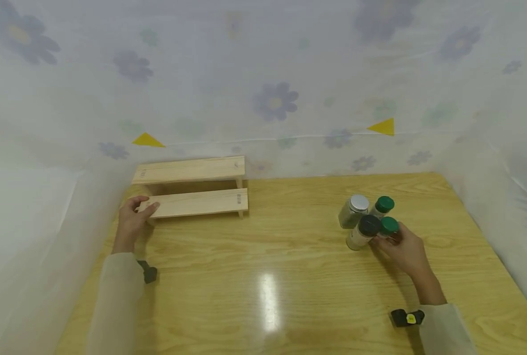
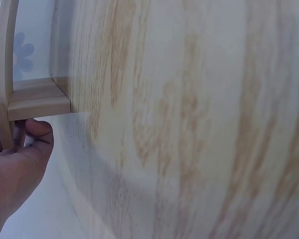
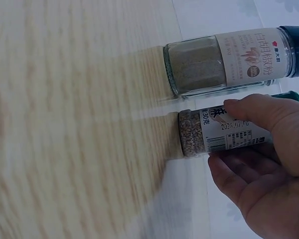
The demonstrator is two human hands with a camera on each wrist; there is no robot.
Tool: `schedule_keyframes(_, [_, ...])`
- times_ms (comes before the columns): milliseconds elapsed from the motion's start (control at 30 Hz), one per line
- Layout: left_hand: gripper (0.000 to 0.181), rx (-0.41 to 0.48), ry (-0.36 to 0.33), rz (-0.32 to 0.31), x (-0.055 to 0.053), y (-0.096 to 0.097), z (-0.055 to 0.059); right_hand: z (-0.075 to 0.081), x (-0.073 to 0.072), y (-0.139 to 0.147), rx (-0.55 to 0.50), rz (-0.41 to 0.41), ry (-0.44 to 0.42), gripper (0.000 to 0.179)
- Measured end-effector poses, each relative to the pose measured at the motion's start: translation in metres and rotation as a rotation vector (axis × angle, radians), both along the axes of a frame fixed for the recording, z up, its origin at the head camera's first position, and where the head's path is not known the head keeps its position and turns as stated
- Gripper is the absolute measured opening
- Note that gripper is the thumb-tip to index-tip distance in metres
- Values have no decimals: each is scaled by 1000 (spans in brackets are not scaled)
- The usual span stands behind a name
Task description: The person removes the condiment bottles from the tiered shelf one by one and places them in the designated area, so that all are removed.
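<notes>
At the left end of the lower front step of a wooden two-step rack (image 1: 197,203), my left hand (image 1: 131,222) grips the board, thumb on top in the head view. The left wrist view shows the thumb beside a short wooden leg (image 2: 40,108). On the right, my right hand (image 1: 406,251) holds a small green-capped spice jar (image 1: 389,225) between thumb and fingers. Pale brown grains show in its clear base (image 3: 192,133) in the right wrist view. Close beside it stands a black-capped glass jar (image 3: 197,64) of brownish powder with a pale label.
Behind the held jar are a silver-capped jar (image 1: 352,212) and another green-capped jar (image 1: 383,204). The rack's higher rear step (image 1: 192,170) runs near the flower-patterned back sheet (image 1: 228,98). Similar pale sheeting lines both sides of the wood-grain table (image 1: 228,276).
</notes>
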State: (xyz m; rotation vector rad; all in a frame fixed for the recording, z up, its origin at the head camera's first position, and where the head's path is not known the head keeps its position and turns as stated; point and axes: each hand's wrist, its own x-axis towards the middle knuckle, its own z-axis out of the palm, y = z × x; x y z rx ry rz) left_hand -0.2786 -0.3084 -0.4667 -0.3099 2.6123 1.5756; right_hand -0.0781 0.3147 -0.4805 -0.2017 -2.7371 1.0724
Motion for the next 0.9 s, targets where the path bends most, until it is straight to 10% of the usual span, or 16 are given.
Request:
schedule_keyframes(700, [66, -45, -28, -12, -4, 0, -2, -2, -4, 0, -46, 70, -214, 72])
schedule_keyframes(900, [62, -234, 83, -39, -7, 10, 9, 11, -7, -1, 20, 67, -237, 92])
